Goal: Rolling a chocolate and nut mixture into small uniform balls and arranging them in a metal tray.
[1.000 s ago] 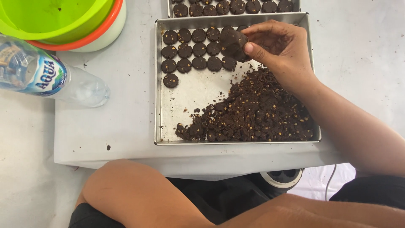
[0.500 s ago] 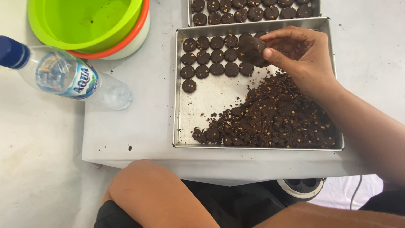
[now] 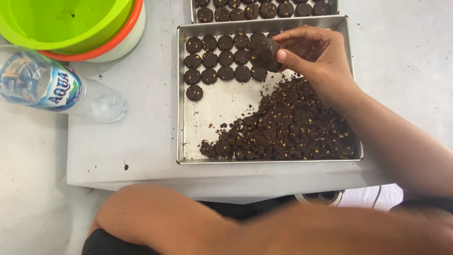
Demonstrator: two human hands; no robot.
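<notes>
**A hand shapes a dark cookie over a metal tray**

The right hand (image 3: 314, 52) hovers over the upper middle of a metal baking tray (image 3: 181, 94), its fingertips closed around a dark lump of dough (image 3: 263, 52). Just left of the lump lie rows of round chocolate cookies (image 3: 218, 59). A pile of loose crumbly dough (image 3: 292, 125) fills the tray's lower right. The left forearm (image 3: 160, 217) rests across the bottom; its hand is out of sight. A plastic water bottle (image 3: 56, 87) lies left, below stacked bowls (image 3: 80, 26).

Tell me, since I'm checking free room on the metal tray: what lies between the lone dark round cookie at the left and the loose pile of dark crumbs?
In the head view, bare tray floor with stray crumbs separates cookie and pile.
</notes>
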